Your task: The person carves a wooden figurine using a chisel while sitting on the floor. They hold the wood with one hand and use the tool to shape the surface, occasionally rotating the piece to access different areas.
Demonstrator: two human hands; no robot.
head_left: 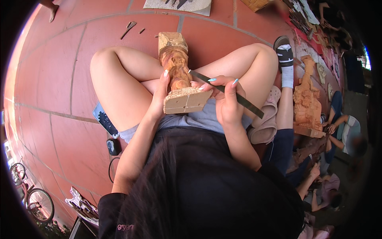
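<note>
Across my crossed legs lies a carved wooden figure (178,59), its rough pale base toward me and its blocky top end pointing away. My left hand (161,95) is closed around the lower left side of this carving, with the thumb along its edge. In my right hand (227,99) is a long, flat, dark metal chisel (250,105), held slantwise between thumb and fingers. The bright tip of the chisel is at the right side of the carving's middle; whether it touches the wood I cannot tell. Some right fingertips rest by the base.
Dark slivers (128,30) lie on the red tiled floor (55,83) ahead. Farther off is a pale sheet (199,7) with tools. A phone (104,119) and a small black object (112,147) lie left; beige clogs (264,123) right. Beyond, people sit near a large wooden carving (307,103).
</note>
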